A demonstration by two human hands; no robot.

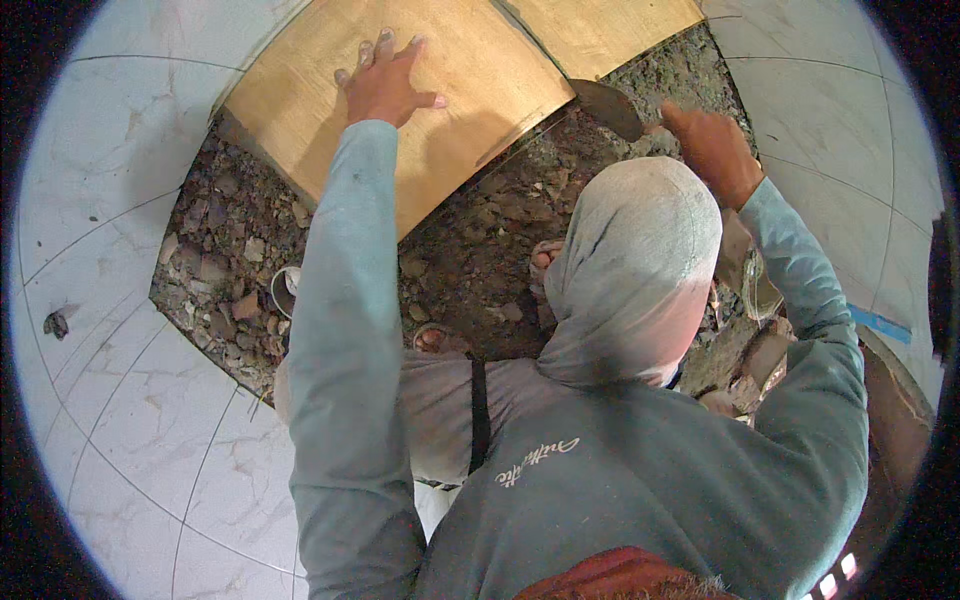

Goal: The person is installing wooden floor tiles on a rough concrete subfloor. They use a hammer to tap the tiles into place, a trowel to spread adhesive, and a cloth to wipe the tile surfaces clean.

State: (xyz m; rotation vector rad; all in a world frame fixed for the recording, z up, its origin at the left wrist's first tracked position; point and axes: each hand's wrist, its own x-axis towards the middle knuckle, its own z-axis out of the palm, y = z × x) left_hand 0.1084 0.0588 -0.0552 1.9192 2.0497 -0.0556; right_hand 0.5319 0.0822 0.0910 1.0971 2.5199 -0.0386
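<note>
A wood-toned tile (480, 90) lies over a bed of dark soil and rubble. Flat on its far part, fingers spread, rests my left hand (385, 90). My right hand (715, 150) is closed in a fist around the handle of a trowel (606, 108), to the right of the tile. The trowel's dark blade points left, close to the tile's right corner, above the soil. My fist hides most of the handle.
A second wood-toned tile (600, 30) adjoins beyond a narrow gap. White marbled floor tiles (130, 400) surround the rubble (225, 250). A white round rim (284, 290) shows beside my left sleeve. My raised knee (640, 250) occupies the middle. A blue strip (880, 324) lies at right.
</note>
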